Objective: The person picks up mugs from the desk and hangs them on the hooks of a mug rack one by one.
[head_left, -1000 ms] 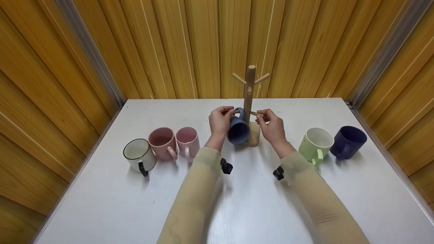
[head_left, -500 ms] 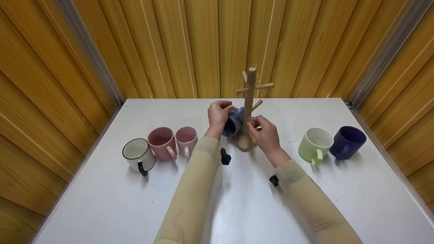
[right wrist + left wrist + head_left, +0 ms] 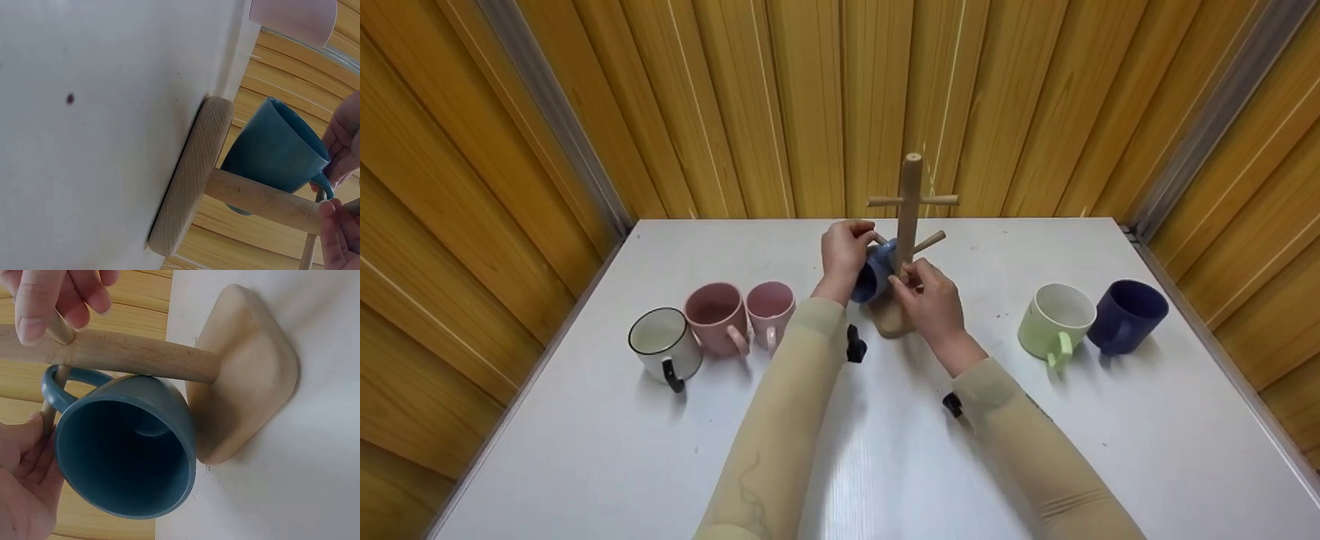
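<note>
A blue mug [image 3: 866, 283] hangs by its handle on a lower peg of the wooden mug tree [image 3: 911, 184], tilted with its mouth outward. My left hand [image 3: 844, 253] pinches the end of that peg [image 3: 49, 415], just beyond the mug's handle, as the left wrist view shows. On the near side of the post, my right hand [image 3: 936, 304] pinches another lower peg [image 3: 58, 328] between thumb and fingers. The tree's base [image 3: 256, 371] rests on the white table. Two upper pegs point left and right with nothing on them.
To the left stand a white mug [image 3: 664, 349] with a black rim and two pink mugs [image 3: 712, 330]. A light green mug [image 3: 1046, 330] and a dark blue mug [image 3: 1132, 319] stand at the right. Wood-panelled walls [image 3: 780, 112] enclose the white table [image 3: 900, 465].
The mug tree has turned clockwise seen from above, taking the hanging blue mug backward. My right hand has moved left and nearer with its peg; the left hand has barely shifted.
</note>
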`<move>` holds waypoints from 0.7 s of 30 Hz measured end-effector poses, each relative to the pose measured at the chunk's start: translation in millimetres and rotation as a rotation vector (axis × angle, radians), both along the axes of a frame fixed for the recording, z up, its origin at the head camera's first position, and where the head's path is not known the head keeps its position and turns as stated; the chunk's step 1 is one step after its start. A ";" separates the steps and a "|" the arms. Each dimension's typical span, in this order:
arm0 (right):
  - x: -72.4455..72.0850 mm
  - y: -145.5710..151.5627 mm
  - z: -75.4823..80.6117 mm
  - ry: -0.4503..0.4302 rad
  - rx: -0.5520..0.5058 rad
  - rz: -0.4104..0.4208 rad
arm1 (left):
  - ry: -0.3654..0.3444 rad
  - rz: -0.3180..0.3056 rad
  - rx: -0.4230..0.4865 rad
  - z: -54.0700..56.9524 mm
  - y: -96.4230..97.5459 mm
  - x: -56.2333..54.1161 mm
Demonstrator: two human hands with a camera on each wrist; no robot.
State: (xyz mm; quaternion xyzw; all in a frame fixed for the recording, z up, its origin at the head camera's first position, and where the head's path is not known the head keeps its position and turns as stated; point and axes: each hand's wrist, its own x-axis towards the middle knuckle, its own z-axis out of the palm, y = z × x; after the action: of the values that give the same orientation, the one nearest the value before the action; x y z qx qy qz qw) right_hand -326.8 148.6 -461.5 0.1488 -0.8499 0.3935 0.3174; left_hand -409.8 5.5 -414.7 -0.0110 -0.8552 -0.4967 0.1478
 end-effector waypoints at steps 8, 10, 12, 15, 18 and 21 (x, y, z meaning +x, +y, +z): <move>0.9 5.8 -1.6 -0.001 0.031 -0.001 | 0.506 -0.116 0.119 -32.7 13.1 36.4; 1.0 8.9 -1.8 -0.006 0.029 0.014 | 0.544 -0.206 0.140 -42.0 15.8 43.5; 1.2 13.0 -0.9 -0.017 0.021 0.043 | 0.541 -0.257 0.153 -50.2 17.8 47.0; 4.4 21.0 1.3 -0.070 0.033 0.092 | 0.511 -0.277 0.172 -59.8 19.7 48.1; 11.2 32.2 5.1 -0.152 0.069 0.140 | 0.492 -0.311 0.230 -66.2 21.2 48.1; 20.4 47.0 13.0 -0.235 0.134 0.177 | 0.483 -0.351 0.279 -69.4 22.8 48.4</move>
State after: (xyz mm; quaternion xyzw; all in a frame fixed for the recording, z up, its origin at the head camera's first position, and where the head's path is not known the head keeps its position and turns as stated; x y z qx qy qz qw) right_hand -306.4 195.6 -448.4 0.1970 -0.8890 0.3773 0.1690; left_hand -361.4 28.3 -484.1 -0.2554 -0.7042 -0.6101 0.2583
